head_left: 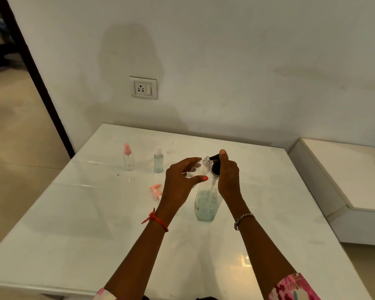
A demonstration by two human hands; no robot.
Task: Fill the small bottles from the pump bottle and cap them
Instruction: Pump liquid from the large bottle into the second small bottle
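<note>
A clear pump bottle [206, 204] with pale blue liquid in its lower part stands mid-table. My right hand [228, 176] grips its black pump head [215, 164], thumb on top. My left hand [182, 180] holds a small uncapped clear bottle [201, 167] tilted, its open neck right at the pump's nozzle. Farther back stand a small clear bottle with a pink spray cap [128, 158] and a small capped bottle of blue liquid [158, 161]. A loose pink spray cap [156, 190] lies on the table left of my left hand.
The white glossy table [95, 224] stands against a wall with a socket [143, 88]. A lower white ledge [344, 169] lies to the right. A doorway opens at the far left.
</note>
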